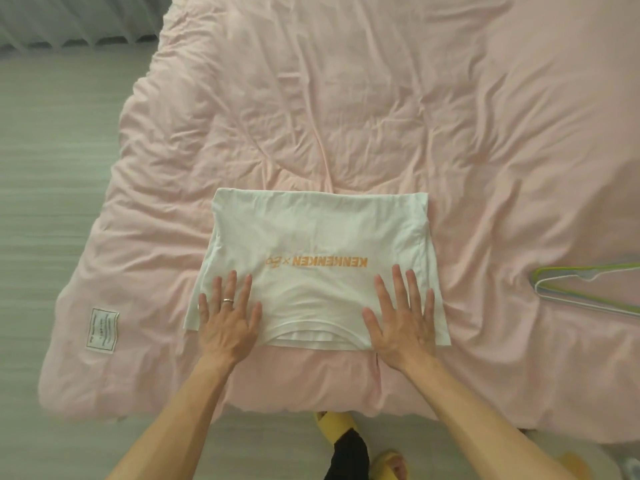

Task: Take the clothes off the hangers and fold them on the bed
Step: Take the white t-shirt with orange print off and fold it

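A white T-shirt [311, 233] with orange lettering lies folded into a rectangle on the pink bed [381, 98], near its front edge. My left hand [228, 317] lies flat on the shirt's near left corner, fingers straight and spread, a ring on one finger. My right hand [401, 317] presses flat on the near right part, fingers also spread. Neither hand grips the cloth. A light green hanger [588, 289] lies bare on the bed to the right of the shirt.
The pink duvet is wrinkled, with a white label [102, 329] at its near left corner. Grey floor [52, 202] runs along the left and front. Yellow slippers [337, 427] show below the bed edge. A grey curtain [69, 19] hangs at the top left.
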The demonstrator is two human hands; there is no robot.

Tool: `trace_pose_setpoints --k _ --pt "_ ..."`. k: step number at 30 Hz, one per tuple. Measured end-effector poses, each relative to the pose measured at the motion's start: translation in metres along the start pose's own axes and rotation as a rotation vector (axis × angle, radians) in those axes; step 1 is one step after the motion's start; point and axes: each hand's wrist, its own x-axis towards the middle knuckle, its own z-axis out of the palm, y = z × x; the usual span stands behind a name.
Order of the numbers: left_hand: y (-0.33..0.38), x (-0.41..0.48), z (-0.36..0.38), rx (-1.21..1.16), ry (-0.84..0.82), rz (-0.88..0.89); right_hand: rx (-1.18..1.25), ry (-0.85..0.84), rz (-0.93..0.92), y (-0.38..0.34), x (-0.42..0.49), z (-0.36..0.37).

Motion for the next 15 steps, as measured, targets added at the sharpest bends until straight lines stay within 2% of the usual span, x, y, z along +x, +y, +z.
trace_pose_setpoints --k 2,4,7,9,12,15 --pt "-0.008 0.004 0.008 0.004 -0.031 -0.081 -0.019 -0.068 -0.031 -0.006 0.025 0.004" --pt "-0.018 0.009 0.015 -0.051 -0.073 -0.249 -0.036 -0.182 -0.007 -0.003 0.043 0.012" --pt "-0.026 0.014 0.017 -0.118 -0.081 -0.388 -0.052 -0.287 0.123 0.021 0.054 0.021" --pt "-0.024 0.010 0.015 -0.104 -0.075 -0.443 0.021 -0.332 0.236 0.036 0.050 0.021" --pt "0.003 -0.008 0.015 -0.227 0.023 -0.543 0.128 -0.166 0.293 0.050 0.052 0.007" --pt "0.056 -0.033 0.018 -0.466 0.093 -0.734 0.300 0.017 0.349 0.057 0.075 -0.014"
